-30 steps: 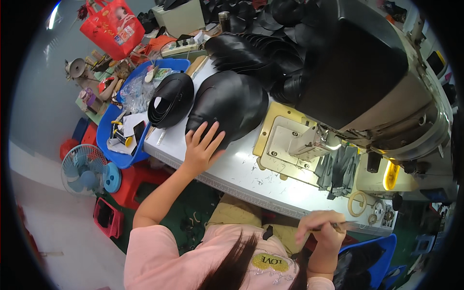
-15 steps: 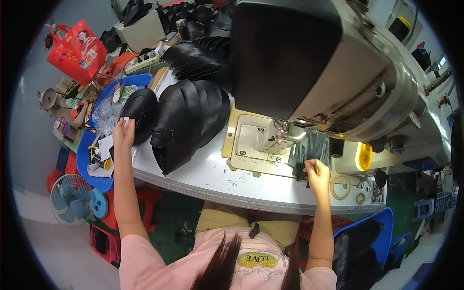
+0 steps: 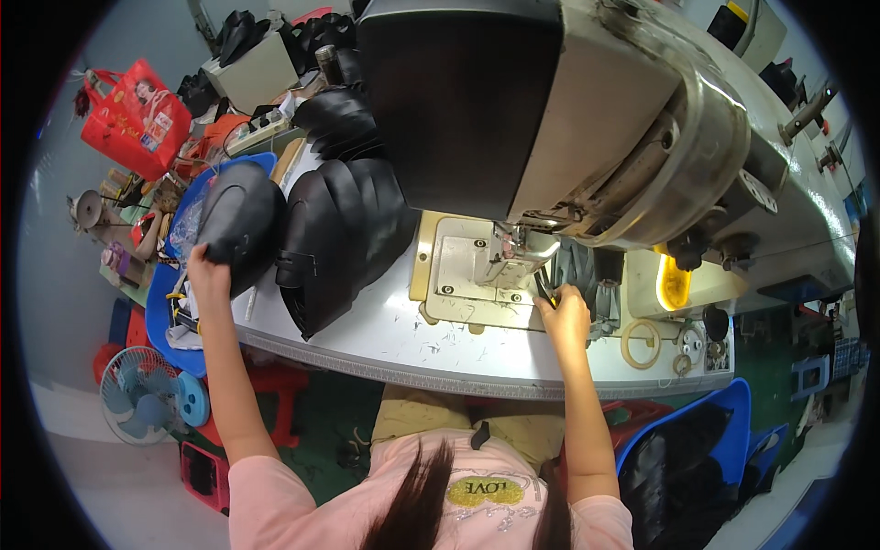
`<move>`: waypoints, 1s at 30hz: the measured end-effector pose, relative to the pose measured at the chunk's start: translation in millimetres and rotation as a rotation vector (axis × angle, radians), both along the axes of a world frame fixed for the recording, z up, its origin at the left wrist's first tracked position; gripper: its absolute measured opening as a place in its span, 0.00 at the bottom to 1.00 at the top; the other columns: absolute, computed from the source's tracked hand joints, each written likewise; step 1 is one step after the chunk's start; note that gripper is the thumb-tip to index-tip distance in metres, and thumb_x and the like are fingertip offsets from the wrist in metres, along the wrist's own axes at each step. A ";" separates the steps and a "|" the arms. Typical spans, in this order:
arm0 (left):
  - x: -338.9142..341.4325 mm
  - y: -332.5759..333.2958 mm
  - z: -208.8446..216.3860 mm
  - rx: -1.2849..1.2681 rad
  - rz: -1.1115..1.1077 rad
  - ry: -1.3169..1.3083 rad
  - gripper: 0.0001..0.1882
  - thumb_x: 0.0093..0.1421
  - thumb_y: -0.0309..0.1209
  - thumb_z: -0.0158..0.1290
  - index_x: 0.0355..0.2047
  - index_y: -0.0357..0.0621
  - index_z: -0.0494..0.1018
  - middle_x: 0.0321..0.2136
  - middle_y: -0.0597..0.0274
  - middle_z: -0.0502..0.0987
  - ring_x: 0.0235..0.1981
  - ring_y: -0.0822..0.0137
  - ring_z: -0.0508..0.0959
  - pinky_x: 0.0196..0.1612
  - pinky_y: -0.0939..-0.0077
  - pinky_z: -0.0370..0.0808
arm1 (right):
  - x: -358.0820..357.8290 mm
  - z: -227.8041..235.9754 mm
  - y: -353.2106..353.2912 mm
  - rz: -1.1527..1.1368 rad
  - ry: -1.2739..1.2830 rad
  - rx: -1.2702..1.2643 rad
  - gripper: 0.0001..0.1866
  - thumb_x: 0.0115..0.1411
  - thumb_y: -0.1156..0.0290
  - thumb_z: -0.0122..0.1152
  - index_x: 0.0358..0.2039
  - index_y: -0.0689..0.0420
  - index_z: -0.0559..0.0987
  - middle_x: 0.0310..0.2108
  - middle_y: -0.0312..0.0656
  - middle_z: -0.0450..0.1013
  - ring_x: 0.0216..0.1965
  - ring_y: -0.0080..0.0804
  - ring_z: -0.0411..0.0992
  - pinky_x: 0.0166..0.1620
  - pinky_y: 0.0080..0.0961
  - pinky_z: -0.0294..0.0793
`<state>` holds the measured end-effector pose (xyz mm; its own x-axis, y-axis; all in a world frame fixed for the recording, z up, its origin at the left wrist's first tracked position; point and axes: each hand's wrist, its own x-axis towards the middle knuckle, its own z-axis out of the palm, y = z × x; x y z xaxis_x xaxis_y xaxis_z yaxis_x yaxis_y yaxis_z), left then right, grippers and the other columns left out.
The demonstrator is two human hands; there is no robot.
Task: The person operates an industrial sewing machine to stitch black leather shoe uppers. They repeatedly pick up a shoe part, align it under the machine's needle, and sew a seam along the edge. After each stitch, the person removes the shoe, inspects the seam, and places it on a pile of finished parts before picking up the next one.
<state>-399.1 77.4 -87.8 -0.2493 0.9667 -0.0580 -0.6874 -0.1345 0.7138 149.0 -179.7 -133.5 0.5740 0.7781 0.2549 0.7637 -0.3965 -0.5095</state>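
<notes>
White worktop, one sewing machine. Two hands: left hand, grip closed on one black piece by its lower edge, just left of one black stack; right hand, grip narrow around one slim dark item, near dark strips, overlapped, uncountable. Risk: piece swung right could knock stack askew.

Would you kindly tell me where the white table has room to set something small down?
The table is freest between the black stack, the machine plate and the front edge, though clippings dot it. Left is crowded by the left hand and black piece; right, by the right hand and strips.
</notes>
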 end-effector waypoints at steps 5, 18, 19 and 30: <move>80.5 -115.3 89.3 0.326 -0.082 -0.106 0.21 0.60 0.37 0.43 0.50 0.36 0.62 0.48 0.50 0.67 0.50 0.53 0.66 0.54 0.56 0.61 | 14.4 -6.2 -14.1 0.008 0.448 0.348 0.08 0.47 0.73 0.62 0.25 0.63 0.73 0.19 0.40 0.69 0.19 0.22 0.66 0.25 0.18 0.65; 300.2 -224.5 59.4 0.162 -0.854 0.865 0.11 0.58 0.30 0.47 0.29 0.31 0.72 0.19 0.72 0.68 0.22 0.83 0.62 0.24 0.86 0.61 | -35.4 153.5 -85.7 0.676 0.546 0.293 0.03 0.45 0.81 0.57 0.24 0.64 0.76 0.15 0.39 0.68 0.17 0.24 0.65 0.22 0.18 0.63; 313.5 -229.4 58.1 0.190 -0.849 0.805 0.12 0.58 0.31 0.47 0.28 0.32 0.71 0.18 0.74 0.67 0.21 0.83 0.60 0.23 0.85 0.60 | -40.8 147.9 -80.3 0.673 0.564 0.238 0.04 0.44 0.82 0.58 0.24 0.63 0.76 0.16 0.39 0.68 0.18 0.24 0.67 0.23 0.17 0.64; 334.2 -244.2 44.4 0.183 -1.010 0.709 0.17 0.61 0.37 0.44 0.25 0.35 0.71 0.15 0.76 0.64 0.18 0.84 0.59 0.19 0.85 0.57 | -60.2 120.0 -53.2 0.453 0.644 0.148 0.03 0.48 0.81 0.58 0.20 0.64 0.73 0.16 0.37 0.71 0.18 0.18 0.70 0.23 0.14 0.67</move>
<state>-64.9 -166.7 -43.4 0.6878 0.7235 -0.0585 -0.0125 0.0924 0.9956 88.8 -232.9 -13.5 0.2798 0.9548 0.1002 0.3725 -0.0118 -0.9280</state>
